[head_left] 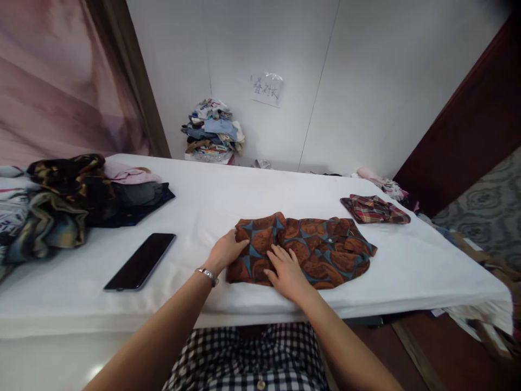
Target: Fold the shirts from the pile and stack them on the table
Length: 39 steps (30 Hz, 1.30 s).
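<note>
From where I stand, the person at the near side of the white-covered table (pixel 195 195) has both hands on a brown patterned garment (pixel 307 247) with blue shapes, which lies near the table's near edge, about midway between left and right. The left hand (pixel 226 251), with a silvery band (pixel 208 275) on its wrist, is at the garment's left edge, thumb on top; I cannot tell whether it is pinching the fabric. The right hand (pixel 288 272) rests palm down across the garment's middle, fingers spread and gripping nothing. To the right, a little farther off, a red plaid garment (pixel 374 209) lies folded, apart from the patterned one. On the left, a dark-screened phone (pixel 140 262) lies slantwise on the table, and beyond it sits a loose heap of clothes (pixel 77 198). Past the far edge rises a tall pile of clothing (pixel 214 130), with a handwritten paper (pixel 267 89) on the pale wall (pixel 366 81) above and right of it. A pinkish curtain (pixel 52 81) hangs at far left.
</note>
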Available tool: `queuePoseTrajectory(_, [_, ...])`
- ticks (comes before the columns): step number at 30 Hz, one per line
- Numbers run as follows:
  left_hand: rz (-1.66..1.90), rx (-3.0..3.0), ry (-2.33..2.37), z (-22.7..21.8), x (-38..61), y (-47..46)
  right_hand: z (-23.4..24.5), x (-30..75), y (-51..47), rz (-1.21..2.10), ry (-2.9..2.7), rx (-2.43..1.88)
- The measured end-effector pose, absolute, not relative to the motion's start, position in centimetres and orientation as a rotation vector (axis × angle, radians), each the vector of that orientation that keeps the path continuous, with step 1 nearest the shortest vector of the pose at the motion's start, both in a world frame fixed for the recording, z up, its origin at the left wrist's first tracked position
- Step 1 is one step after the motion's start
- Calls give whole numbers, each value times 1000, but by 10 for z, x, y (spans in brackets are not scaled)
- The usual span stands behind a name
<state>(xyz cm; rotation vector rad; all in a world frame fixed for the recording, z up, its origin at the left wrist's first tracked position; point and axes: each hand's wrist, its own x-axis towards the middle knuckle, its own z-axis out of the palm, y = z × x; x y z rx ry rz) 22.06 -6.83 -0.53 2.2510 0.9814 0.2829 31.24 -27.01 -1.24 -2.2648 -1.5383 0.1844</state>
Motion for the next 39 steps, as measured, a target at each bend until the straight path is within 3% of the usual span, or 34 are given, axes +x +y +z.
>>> queuePoseTrajectory(8, [613,2203,1024,19,202,-42,2,302,-262,200,-1583,-2179])
queuePoseTrajectory(14, [390,2157,1232,0,179,-2,15,337,-226,102,-1485,-1987])
queuePoseTrajectory(25, [522,1971,1157,-23,176,3,15,409,-118,293,-1207,-2351])
queuePoseTrajectory(39, [509,1819,1106,-35,179,14,9,393,-140,182,-1338,-2411])
